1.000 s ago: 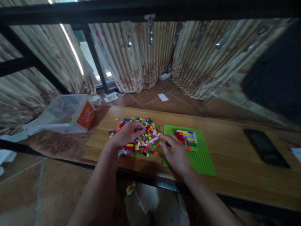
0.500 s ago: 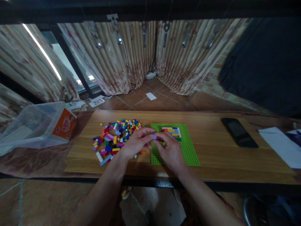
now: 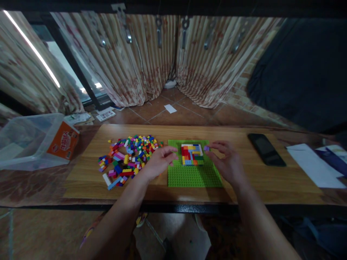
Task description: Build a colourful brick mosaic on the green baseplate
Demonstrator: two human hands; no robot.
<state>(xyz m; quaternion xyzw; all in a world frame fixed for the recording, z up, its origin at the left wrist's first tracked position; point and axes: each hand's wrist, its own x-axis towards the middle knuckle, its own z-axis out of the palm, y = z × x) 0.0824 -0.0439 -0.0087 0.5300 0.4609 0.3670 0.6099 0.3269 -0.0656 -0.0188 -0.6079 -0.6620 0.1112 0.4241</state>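
Between the thumb and fingers of my right hand (image 3: 227, 159) is a small purple toy brick (image 3: 206, 148), held at the right of a block of bricks. That block (image 3: 192, 154), in red, yellow, blue, white and other colours, sits on a green studded baseplate (image 3: 195, 177). My left hand (image 3: 160, 161) hovers over the plate's left edge, its thumb and fingers apart with nothing seen between them. Just left of it spreads a heap of loose toy bricks (image 3: 127, 172) in many colours and sizes.
All this lies on a wooden board (image 3: 114, 195). A black phone (image 3: 266, 149) rests at the right, with white paper (image 3: 311, 164) beyond it. On the left stands a clear plastic bin (image 3: 32, 141) with an orange label. Patterned curtains (image 3: 146, 65) hang behind.
My hands have come apart over the baseplate. The right hand has moved right with the purple brick, uncovering the brick block. The view has shifted slightly.
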